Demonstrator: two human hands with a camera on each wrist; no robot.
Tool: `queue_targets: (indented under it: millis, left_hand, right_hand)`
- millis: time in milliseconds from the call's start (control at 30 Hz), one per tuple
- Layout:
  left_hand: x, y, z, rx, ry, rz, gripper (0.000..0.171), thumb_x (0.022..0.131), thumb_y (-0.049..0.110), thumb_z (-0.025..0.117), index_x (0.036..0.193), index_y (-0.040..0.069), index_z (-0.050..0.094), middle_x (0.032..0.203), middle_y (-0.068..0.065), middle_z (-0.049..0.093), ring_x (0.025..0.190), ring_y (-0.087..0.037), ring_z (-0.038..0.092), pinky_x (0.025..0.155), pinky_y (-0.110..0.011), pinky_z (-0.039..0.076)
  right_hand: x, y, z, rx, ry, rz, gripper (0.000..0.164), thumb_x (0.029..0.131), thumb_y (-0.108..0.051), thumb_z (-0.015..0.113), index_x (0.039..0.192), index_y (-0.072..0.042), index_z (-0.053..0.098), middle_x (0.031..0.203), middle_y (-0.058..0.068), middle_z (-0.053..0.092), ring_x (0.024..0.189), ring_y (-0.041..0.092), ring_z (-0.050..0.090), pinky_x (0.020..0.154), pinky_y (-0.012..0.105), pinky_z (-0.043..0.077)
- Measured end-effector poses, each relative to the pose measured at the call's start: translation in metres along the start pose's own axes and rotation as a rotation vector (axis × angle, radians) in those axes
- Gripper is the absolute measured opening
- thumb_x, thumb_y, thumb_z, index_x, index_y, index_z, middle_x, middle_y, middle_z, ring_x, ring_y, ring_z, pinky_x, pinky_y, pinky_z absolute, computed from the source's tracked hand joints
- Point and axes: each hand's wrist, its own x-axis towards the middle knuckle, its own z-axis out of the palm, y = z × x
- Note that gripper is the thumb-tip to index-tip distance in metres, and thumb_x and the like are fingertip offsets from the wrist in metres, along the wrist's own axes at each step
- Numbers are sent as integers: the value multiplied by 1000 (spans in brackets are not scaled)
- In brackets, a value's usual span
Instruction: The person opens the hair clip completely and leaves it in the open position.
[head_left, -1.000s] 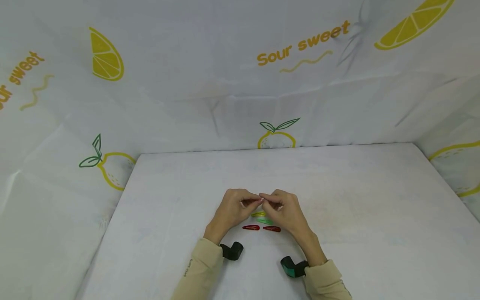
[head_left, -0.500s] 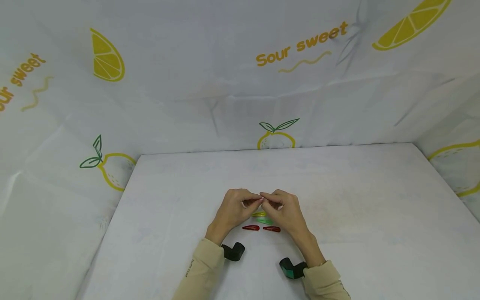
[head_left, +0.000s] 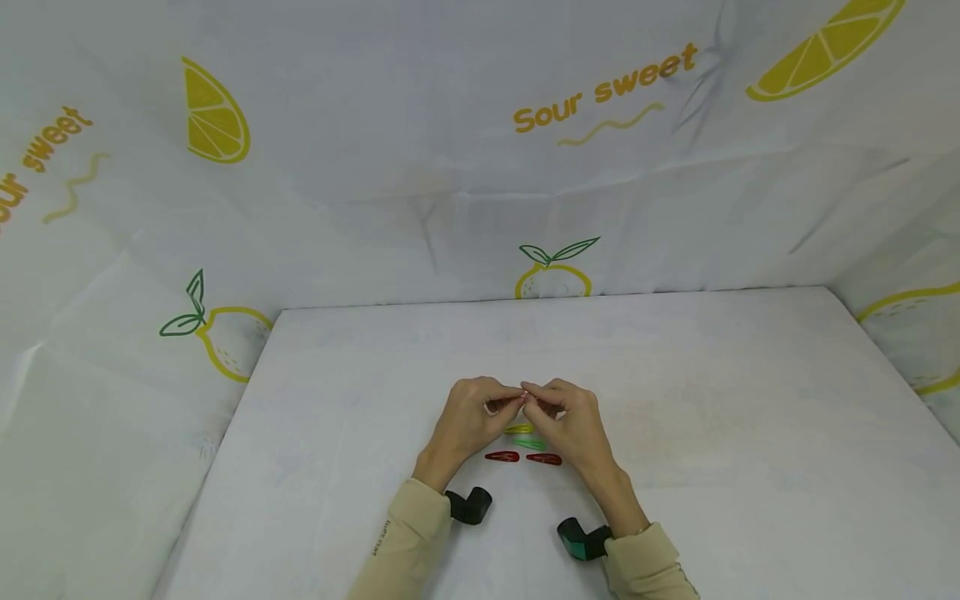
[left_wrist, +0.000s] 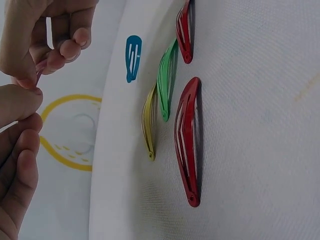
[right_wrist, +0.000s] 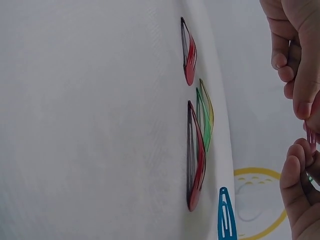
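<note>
In the head view my left hand (head_left: 474, 414) and my right hand (head_left: 567, 418) meet fingertip to fingertip above the table. Between them they pinch a small pink hair clip (right_wrist: 311, 137), mostly covered by the fingers; a sliver of it shows in the wrist views. Below the hands lie a yellow snap hair clip (left_wrist: 148, 122), a green one (left_wrist: 165, 82) and two red ones, the left red clip (head_left: 502, 456) and the right red clip (head_left: 543, 458). A blue hair clip (left_wrist: 133, 58), hidden in the head view, lies farther right, seen in both wrist views.
The white table (head_left: 360, 375) extends around the hands to its far edge. Behind it hangs a white cloth (head_left: 390, 117) printed with lemons and lettering. Black wrist cameras, the left one (head_left: 468, 505) and the right one (head_left: 583, 539), jut inward over the table near the sleeves.
Both hands stay in nearly the same place, still pinching the pink hair clip. The wrists have shifted slightly, and the clips on the table have not moved.
</note>
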Motion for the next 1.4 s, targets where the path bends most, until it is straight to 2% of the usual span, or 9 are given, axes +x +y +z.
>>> queue_targets:
  millis: [200,633,1033,1233,1400]
  left_hand:
    - [0,-1,1,15,11,7,8,88,6,78,94,3,83,77,-5,78,64,-9,64,61,-16,52]
    - [1,0,2,36,23,7,7,87,5,78,93,3,83,77,-5,78,63,-10,65,60,-16,52]
    - [2,1,3,-2,1,-23,8,86,1,77,92,0,82,78,-8,78,63,-12,69,62,-11,52]
    - [1,1,4,-7,8,-17,7,86,0,77,91,0,82,77,-8,78,63,-12,68,62,-11,51]
    - [1,1,3,-4,16,-20,7,86,1,77,91,0,82,78,-9,79,64,-12,68,62,-12,52]
  right_hand:
    - [1,0,1,9,21,-7,28,82,9,70,108,4,78,68,2,68,61,-1,52,56,20,50]
    - [2,0,3,-1,39,-15,29,81,10,71,108,3,79,67,4,68,59,-1,53,55,19,50]
    - [1,-1,2,-36,30,-6,28,82,6,71,110,4,77,66,5,69,54,0,49,52,20,48]
    - [1,-1,1,-45,35,-10,28,82,5,72,110,5,77,66,6,68,55,0,51,53,20,50]
    - [0,0,1,-61,50,-8,22,83,5,74,104,7,78,67,8,70,55,3,56,54,17,51]
